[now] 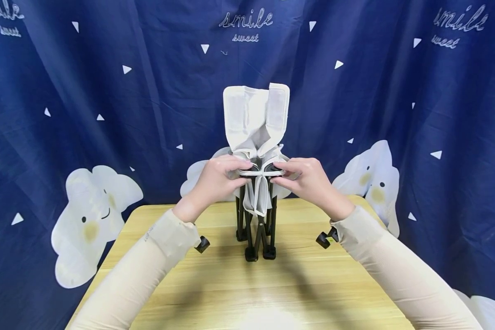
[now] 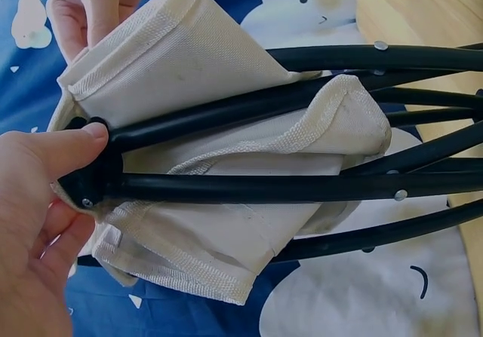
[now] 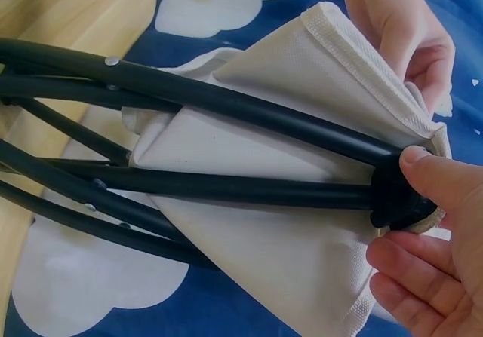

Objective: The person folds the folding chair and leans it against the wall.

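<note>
A small folding chair with off-white fabric [image 1: 256, 107] and thin black legs [image 1: 249, 233] stands folded together on the table, its backrest upright at the far side. My left hand [image 1: 219, 178] pinches the chair's left front seat corner, thumb pressed on the black plastic joint [image 2: 94, 167]. At the right front corner, my right hand [image 1: 307, 179] holds the matching joint [image 3: 404, 194] between thumb and fingers. Between the hands the seat cloth [image 1: 257, 197] is bunched and hangs down among the crossed tubes. The two corners sit close side by side.
The wooden table [image 1: 264, 293] carries the chair near its back edge. Behind it hangs a dark blue curtain [image 1: 165, 91] with clouds and small triangles. A black device [image 1: 202, 244] shows below the left cuff, and another black device [image 1: 326, 238] by the right cuff.
</note>
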`<state>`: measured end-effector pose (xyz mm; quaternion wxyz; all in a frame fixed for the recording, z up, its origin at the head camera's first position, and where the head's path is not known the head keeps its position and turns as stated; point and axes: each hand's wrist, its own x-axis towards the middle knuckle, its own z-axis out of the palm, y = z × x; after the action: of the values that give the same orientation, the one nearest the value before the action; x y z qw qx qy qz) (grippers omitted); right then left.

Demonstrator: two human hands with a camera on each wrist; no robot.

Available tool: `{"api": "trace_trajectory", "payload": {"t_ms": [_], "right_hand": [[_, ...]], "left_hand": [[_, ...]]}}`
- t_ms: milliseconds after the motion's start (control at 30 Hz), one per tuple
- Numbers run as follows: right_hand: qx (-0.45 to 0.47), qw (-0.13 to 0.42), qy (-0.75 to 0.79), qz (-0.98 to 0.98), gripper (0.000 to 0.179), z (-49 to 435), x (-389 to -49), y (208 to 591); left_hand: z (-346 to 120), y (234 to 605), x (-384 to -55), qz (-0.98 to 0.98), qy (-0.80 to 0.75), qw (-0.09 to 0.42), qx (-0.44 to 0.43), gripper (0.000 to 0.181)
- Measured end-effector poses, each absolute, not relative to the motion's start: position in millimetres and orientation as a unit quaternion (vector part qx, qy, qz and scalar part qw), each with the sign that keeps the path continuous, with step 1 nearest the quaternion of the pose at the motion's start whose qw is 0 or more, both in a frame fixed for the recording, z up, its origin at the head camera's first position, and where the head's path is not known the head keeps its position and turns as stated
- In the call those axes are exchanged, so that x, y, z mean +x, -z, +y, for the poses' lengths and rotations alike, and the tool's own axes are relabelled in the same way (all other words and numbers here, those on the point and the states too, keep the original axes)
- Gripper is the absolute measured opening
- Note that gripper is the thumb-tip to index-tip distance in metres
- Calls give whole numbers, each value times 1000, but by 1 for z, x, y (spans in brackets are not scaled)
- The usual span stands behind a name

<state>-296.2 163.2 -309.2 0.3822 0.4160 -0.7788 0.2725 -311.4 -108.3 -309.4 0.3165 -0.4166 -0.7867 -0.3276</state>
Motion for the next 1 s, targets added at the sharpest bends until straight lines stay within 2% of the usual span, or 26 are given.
{"api": "trace_trajectory", "payload": {"t_ms": [367, 1000], "right_hand": [[387, 381, -250, -802, 39, 154, -289, 307], [350, 370, -263, -819, 39, 152, -283, 311]], "left_hand": [[-114, 310, -317, -780, 369, 288, -415, 36], [-114, 317, -317, -767, 365, 308, -428, 32]]}}
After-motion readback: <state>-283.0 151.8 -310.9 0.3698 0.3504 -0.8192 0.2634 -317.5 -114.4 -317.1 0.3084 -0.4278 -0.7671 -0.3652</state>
